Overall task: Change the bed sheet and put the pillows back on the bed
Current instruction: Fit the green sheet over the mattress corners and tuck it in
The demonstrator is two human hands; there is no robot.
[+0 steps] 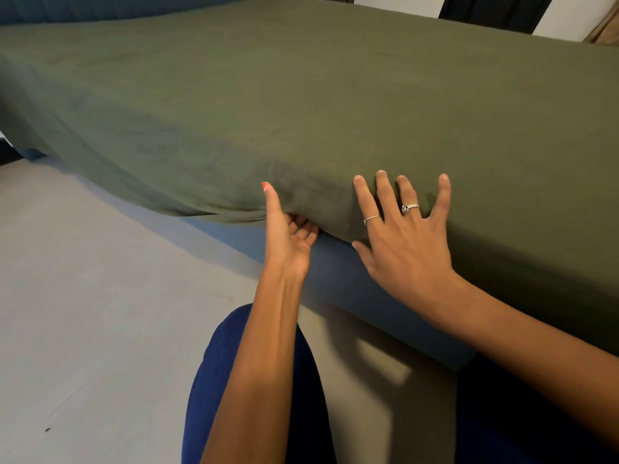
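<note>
A dark green sheet (301, 95) covers the mattress, smooth on top and hanging looser down the left side. At the near corner my left hand (288, 236) has its fingers tucked under the sheet's lower edge, with the thumb pointing up against the cloth. My right hand (405, 242), wearing two rings, lies flat with spread fingers on the sheet's side just right of that corner. No pillows are in view.
Under the mattress is a blue bed base (351, 283). A blue headboard (67, 8) runs along the far left. Grey floor (83, 296) spreads to the left. My knees in blue trousers (207, 380) are close to the bed. Dark curtains (485, 8) hang behind.
</note>
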